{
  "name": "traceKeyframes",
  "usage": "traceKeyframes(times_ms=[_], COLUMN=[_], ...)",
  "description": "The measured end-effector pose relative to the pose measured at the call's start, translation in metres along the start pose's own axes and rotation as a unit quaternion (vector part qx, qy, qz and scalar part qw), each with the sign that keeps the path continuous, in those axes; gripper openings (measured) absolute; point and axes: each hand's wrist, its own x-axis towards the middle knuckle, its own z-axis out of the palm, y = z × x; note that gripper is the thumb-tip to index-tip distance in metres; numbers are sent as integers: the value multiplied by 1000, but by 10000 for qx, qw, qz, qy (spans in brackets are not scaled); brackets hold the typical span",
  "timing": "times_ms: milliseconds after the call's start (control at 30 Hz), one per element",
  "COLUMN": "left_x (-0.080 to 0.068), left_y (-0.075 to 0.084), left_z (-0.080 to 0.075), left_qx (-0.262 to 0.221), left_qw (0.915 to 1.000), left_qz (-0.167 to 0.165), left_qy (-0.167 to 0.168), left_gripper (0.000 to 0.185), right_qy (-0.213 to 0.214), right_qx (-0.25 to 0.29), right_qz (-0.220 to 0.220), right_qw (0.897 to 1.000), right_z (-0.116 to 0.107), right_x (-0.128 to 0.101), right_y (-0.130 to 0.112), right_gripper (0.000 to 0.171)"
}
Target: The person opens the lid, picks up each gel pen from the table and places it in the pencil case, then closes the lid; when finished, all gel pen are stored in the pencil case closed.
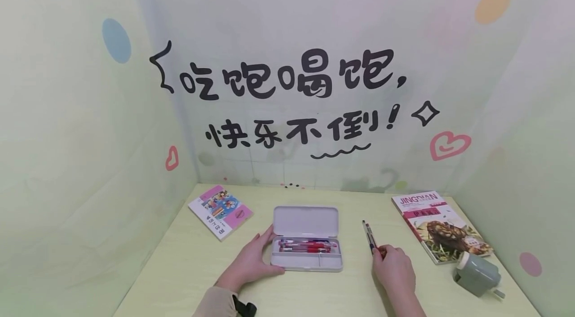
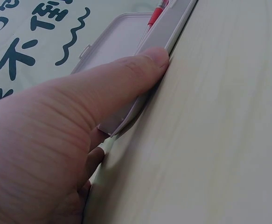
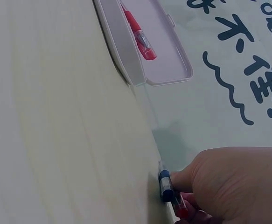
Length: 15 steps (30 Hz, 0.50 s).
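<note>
An opened pale pencil case [image 1: 306, 261] lies on the table, its lid [image 1: 306, 222] raised at the back. Several pens [image 1: 310, 246], mostly red, fill its rear compartment; the front compartments hold nothing. My left hand [image 1: 252, 263] grips the case's left end, thumb along the front wall and fingers round the side, as the left wrist view also shows. To the right of the case, my right hand [image 1: 395, 271] pinches pens [image 1: 369, 233] low by the tabletop. In the right wrist view a blue pen end [image 3: 165, 185] and a red one [image 3: 181, 212] stick out under the fingers.
A pink and white booklet [image 1: 221, 211] lies at the back left. On the right is a magazine [image 1: 442, 227] with a food picture, and before it a grey-green pencil sharpener [image 1: 478, 274] with a crank. Printed fabric walls [image 1: 287, 167] stand round the table.
</note>
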Motion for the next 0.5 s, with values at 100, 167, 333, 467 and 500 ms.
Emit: traceKeyframes(times_ms=[100, 167, 333, 467, 500], left_x=[0, 1, 1, 0, 0], left_y=[-1, -1, 0, 0, 0], left_z=[0, 0, 0, 0, 0], left_qx=[22, 27, 3, 25, 35], left_qw=[10000, 10000, 10000, 10000, 10000], left_qz=[-16, -30, -38, -19, -22], left_qy=[-5, -14, -18, -12, -13], left_gripper=[139, 139, 139, 139, 139], right_qy=[6, 5, -17, 0, 19], right_qx=[112, 161, 188, 197, 214], right_qz=[56, 90, 163, 181, 186], right_qw=[9999, 9998, 9997, 9996, 9996], right_z=[0, -1, -1, 0, 0], right_x=[-1, -1, -1, -1, -1], right_y=[-1, -2, -2, -1, -1], right_gripper=[29, 29, 29, 28, 28])
